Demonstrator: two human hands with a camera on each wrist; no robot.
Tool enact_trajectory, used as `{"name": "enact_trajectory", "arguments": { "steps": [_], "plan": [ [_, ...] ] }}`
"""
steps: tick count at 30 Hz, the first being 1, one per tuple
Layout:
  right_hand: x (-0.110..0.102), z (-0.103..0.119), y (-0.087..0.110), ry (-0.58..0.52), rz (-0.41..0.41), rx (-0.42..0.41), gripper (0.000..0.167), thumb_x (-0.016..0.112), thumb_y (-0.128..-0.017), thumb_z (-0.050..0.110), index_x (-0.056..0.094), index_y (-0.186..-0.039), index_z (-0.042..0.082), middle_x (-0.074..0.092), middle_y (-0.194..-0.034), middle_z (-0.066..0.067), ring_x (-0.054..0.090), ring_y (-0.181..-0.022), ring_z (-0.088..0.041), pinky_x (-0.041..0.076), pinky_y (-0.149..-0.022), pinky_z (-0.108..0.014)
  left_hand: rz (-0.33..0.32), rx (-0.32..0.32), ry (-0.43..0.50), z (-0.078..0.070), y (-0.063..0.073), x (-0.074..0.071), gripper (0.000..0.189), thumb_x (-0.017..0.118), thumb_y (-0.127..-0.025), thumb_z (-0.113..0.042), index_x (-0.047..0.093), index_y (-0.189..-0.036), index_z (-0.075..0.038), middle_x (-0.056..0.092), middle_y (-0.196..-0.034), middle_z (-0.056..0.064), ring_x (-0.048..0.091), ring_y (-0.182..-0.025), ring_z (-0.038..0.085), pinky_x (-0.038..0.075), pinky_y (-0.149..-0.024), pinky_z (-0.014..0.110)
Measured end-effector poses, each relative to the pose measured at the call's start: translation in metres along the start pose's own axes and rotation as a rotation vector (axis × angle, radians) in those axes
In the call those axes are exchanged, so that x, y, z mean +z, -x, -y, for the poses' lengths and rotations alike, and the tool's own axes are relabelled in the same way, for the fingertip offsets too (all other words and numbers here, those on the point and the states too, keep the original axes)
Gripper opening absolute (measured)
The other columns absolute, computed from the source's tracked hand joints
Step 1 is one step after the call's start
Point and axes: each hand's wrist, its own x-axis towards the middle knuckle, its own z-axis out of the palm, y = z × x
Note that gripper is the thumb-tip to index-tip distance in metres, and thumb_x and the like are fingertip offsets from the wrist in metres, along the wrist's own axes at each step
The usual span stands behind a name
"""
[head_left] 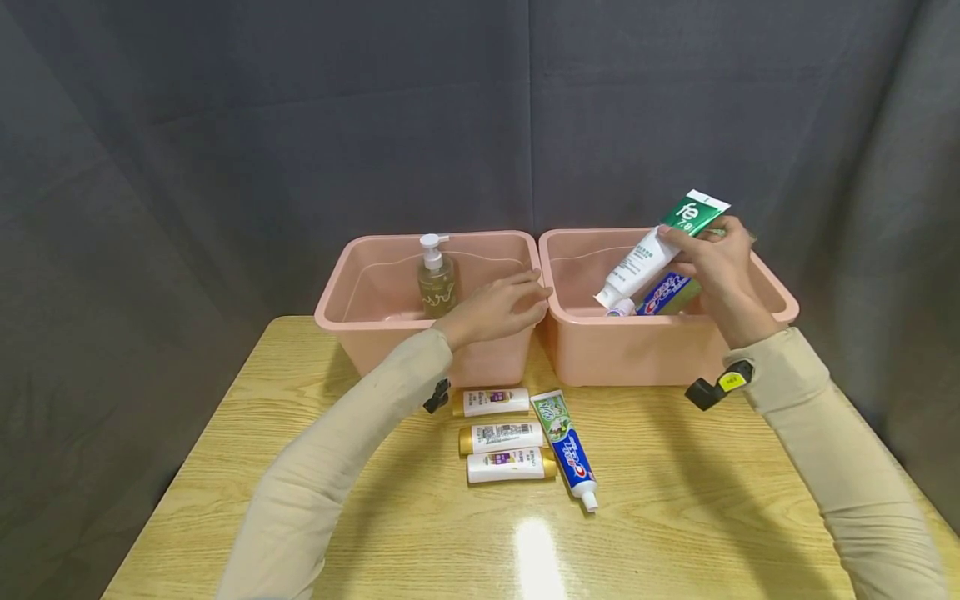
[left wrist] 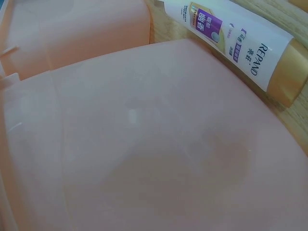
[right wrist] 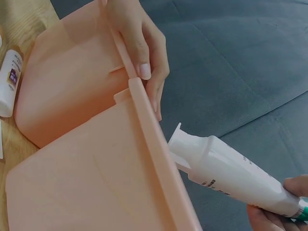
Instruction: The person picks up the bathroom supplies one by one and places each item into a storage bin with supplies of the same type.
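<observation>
Tube (head_left: 649,255) reads "fe 7.8"

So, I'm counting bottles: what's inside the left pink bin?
A pump bottle stands inside the left pink bin. The front wall and the left hand hide part of the interior; anything lying there can't be seen.

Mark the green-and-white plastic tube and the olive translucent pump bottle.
Green-and-white plastic tube (head_left: 644,257): head view, white body.
Olive translucent pump bottle (head_left: 438,284): head view, body.

Three bottles (head_left: 506,437) lie left of a toothpaste tube (head_left: 567,450), before two bins (head_left: 667,354), on the table (head_left: 427,542).
</observation>
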Motion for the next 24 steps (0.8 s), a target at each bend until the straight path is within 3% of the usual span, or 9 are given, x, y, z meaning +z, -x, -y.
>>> {"name": "enact_trajectory", "arguments": {
  "steps": [8, 15, 24],
  "plan": [
    [0.002, -0.006, -0.006, -0.092, 0.029, -0.011, 0.068, 0.078, -0.085, 0.013, 0.034, -0.136, 0.005, 0.055, -0.111, -0.008, 0.068, -0.075, -0.006, 0.057, -0.069, -0.02, 0.005, -0.004, 0.004, -0.001, 0.001, -0.001, 0.047, 0.042, -0.104, -0.042, 0.055, -0.143, -0.019, 0.034, -0.158, 0.009, 0.031, -0.145, 0.025, 0.027, -0.116, 0.045],
    [0.006, -0.011, -0.009, -0.116, 0.014, -0.005, 0.053, 0.077, -0.085, 0.009, 0.039, -0.122, 0.012, 0.053, -0.11, -0.009, 0.068, -0.071, -0.005, 0.057, -0.068, -0.021, 0.009, -0.002, 0.0, 0.0, 0.0, -0.001, 0.048, 0.041, -0.104, -0.043, 0.055, -0.143, -0.019, 0.033, -0.158, 0.008, 0.03, -0.145, 0.025, 0.027, -0.116, 0.044],
    [0.008, -0.021, -0.013, -0.125, 0.01, 0.017, 0.052, 0.076, -0.086, 0.008, 0.038, -0.12, 0.013, 0.053, -0.11, -0.008, 0.069, -0.068, -0.007, 0.058, -0.068, -0.022, 0.015, -0.016, -0.004, 0.0, 0.001, 0.0, 0.048, 0.04, -0.104, -0.046, 0.055, -0.143, -0.021, 0.032, -0.159, 0.005, 0.029, -0.145, 0.022, 0.026, -0.117, 0.043]
  ]
}}
